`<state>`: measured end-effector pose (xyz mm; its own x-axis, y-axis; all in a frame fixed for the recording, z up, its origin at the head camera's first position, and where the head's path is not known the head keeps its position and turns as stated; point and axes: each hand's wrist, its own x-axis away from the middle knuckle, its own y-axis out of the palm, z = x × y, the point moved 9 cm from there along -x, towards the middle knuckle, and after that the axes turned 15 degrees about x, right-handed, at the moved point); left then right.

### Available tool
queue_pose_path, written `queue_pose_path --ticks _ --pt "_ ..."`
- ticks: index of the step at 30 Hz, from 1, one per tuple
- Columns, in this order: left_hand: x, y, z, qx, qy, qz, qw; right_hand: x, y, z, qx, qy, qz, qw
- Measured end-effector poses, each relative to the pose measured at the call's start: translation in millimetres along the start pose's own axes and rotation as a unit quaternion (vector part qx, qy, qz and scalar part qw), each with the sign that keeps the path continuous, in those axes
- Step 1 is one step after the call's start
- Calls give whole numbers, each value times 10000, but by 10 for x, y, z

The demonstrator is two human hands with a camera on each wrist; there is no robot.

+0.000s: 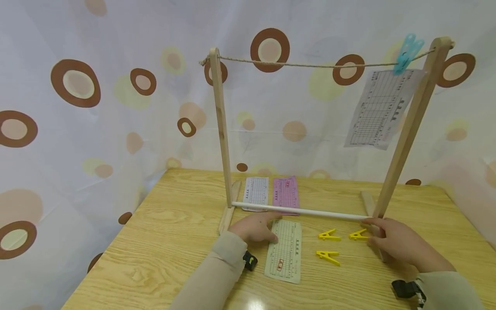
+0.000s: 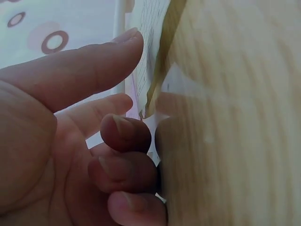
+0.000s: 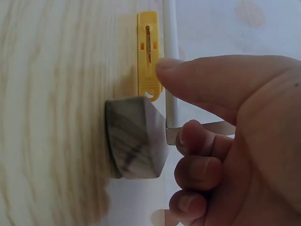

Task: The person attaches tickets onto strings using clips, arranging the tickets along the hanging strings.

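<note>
In the head view my left hand [image 1: 253,227] is at the upper left edge of a pale green printed slip [image 1: 284,258]. Its index finger reaches over the top, its thumb lies by the left edge, and the other fingers curl loosely near the tabletop in the left wrist view. My right hand [image 1: 399,241] hovers around the right end of a yellow clothespin [image 1: 358,234], thumb and index apart. From the right wrist, the thumb tip overlaps that clothespin [image 3: 148,52]; contact is unclear. Two more yellow clothespins, one upper [image 1: 329,235] and one lower [image 1: 328,257], lie between the hands.
A wooden frame with posts [image 1: 221,125] and a white crossbar [image 1: 310,211] stands on the table [image 1: 155,241]. A blue clothespin [image 1: 407,54] holds a white slip [image 1: 377,112] on its rope [image 1: 302,64]. Behind the bar lie a white slip [image 1: 256,191] and a pink slip [image 1: 286,192].
</note>
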<state>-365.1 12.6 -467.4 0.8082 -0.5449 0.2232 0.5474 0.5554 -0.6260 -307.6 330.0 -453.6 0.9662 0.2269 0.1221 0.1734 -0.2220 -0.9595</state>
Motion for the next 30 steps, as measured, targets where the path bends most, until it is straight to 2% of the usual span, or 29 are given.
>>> queue_pose_path --ticks 5,13,21,24,30 --pt "8 -2 25 -113 -12 35 9999 -26 61 39 146 -14 -118 9998" --pt "27 -15 -1 -104 -109 75 9999 -29 118 48 29 39 -149 9999" --pt "47 -31 9 -233 18 134 9996 -24 106 28 159 -12 -77 9998" --pt "53 -31 -2 -174 -16 151 9997 -27 110 39 114 31 -115 9999" --pt "74 -77 -2 125 -15 274 9995 -33 72 54 386 -14 -119 9992"
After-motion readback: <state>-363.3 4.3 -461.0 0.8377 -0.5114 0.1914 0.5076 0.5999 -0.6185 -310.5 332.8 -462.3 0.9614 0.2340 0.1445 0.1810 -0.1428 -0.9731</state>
